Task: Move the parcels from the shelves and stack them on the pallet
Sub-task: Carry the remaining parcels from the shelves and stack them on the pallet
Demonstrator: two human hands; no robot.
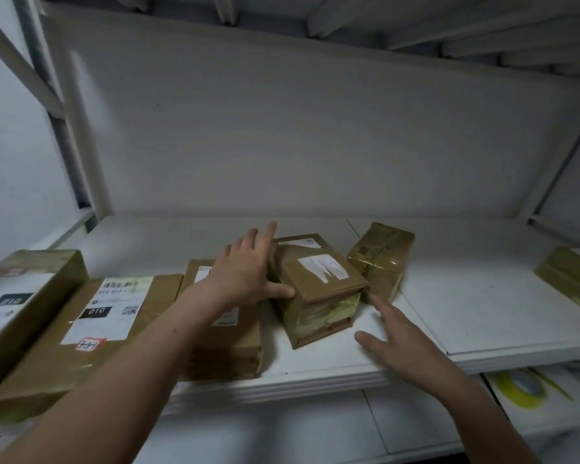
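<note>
On shelf (482, 296): taped brown parcel (318, 289), torn white label (322, 266); left hand (245, 276) perhaps touching, right hand (402, 346) near, fingers apart.

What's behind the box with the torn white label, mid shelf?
What looks like another brown parcel with a white label sits right behind the box; only its top shows. The left hand covers its left end, so its size is unclear.

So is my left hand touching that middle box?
Touching: the head view shows the left hand against the middle box, thumb on its front corner.
</note>
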